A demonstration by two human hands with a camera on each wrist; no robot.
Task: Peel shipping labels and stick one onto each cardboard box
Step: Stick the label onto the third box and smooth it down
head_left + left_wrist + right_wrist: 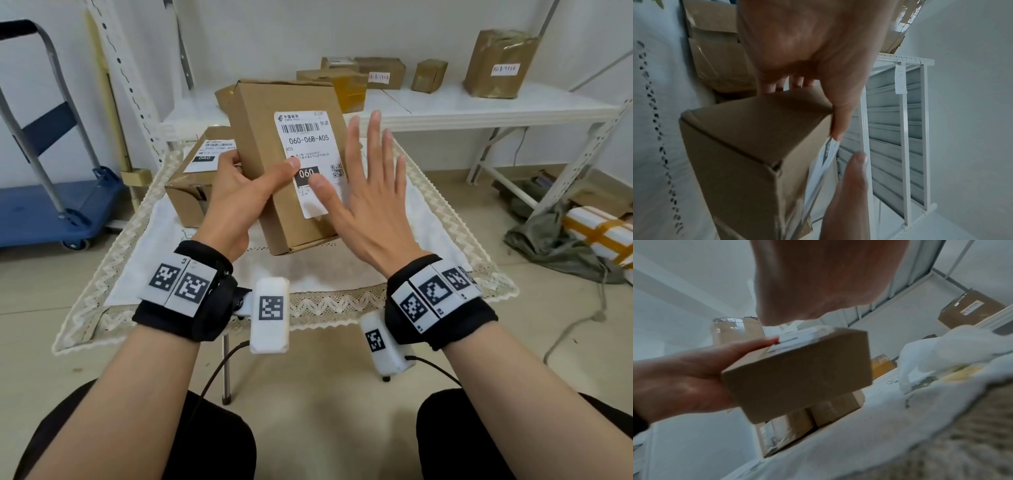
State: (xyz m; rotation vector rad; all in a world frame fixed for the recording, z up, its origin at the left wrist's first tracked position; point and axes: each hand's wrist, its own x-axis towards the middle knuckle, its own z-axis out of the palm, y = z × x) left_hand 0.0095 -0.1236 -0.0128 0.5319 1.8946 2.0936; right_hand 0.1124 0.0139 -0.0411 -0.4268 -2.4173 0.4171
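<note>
A brown cardboard box (260, 130) is held tilted above the small table, and a white shipping label (308, 144) marked 060-06B-A05 sits on its top face. My left hand (239, 195) grips the box from the left, thumb on the label and fingers behind; the left wrist view shows that thumb on the box (748, 146) edge. My right hand (366, 192) is spread flat over the box's right side, its thumb on the label's lower part. A second box (191, 192) with its own label (212, 154) rests on the table behind. The right wrist view shows the held box (797, 373) from below.
A white lace-edged cloth (342, 274) covers the small table. A white shelf (479, 102) behind carries several taped boxes (500, 61). A blue platform trolley (51, 205) stands to the left. Wrapped parcels (603, 233) lie on the floor at right.
</note>
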